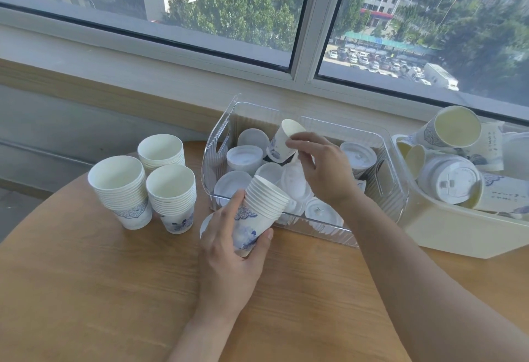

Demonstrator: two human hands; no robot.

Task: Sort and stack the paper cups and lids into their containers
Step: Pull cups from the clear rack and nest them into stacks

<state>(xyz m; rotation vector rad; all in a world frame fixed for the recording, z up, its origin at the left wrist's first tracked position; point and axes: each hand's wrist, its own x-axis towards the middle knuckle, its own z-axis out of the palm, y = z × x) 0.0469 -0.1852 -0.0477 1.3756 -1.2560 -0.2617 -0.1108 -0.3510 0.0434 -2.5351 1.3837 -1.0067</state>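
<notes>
Single paper cup: pinched by right hand fingers above clear bin of lids, tilted for nesting. Nested stack: gripped by left hand, mouth angled to receive. Three stacks on worktop.

— How many cup stacks do you count?
— Four: three standing on the counter, at and, plus one held stack.
— And single cups?
— One held cup above the clear bin.
— How many bins?
— Two: that clear one and a cream bin. The lids and loose cups inside overlap too much to count.
— Hands?
— Two.
</notes>
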